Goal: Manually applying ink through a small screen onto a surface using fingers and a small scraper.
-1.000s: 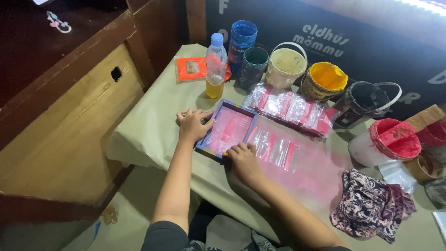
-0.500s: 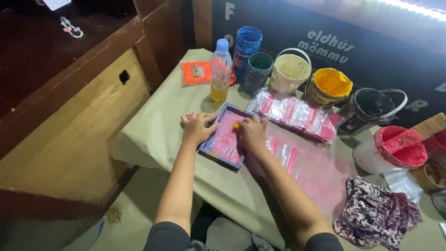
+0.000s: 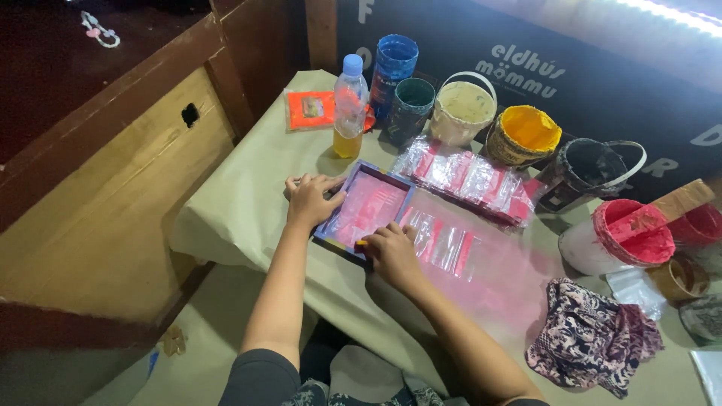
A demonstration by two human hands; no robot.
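Observation:
A small blue-edged printing frame [image 3: 370, 204] with a pink-stained screen lies on the paper-covered table [image 3: 248, 195]. My left hand [image 3: 310, 197] presses down on the frame's left edge, fingers spread over the rim. My right hand [image 3: 391, 252] sits at the frame's near right corner, curled around a small tool whose orange tip [image 3: 362, 242] shows at the fingers. Right beside that hand lies a row of clear plastic bags [image 3: 447, 246] with pink marks. A second row of bags [image 3: 466, 177] lies farther back.
A plastic bottle [image 3: 350, 105], an orange packet [image 3: 310, 109] and several paint buckets, blue [image 3: 395, 64], cream [image 3: 462, 109], yellow [image 3: 526, 134], black [image 3: 590, 169] and pink [image 3: 620, 233], line the back. A patterned cloth [image 3: 594, 338] lies at right. A wooden cabinet [image 3: 113, 173] stands left.
My right hand went from the frame's near edge up onto the screen, then came back toward me to the near corner. My left hand stayed on the frame's left edge.

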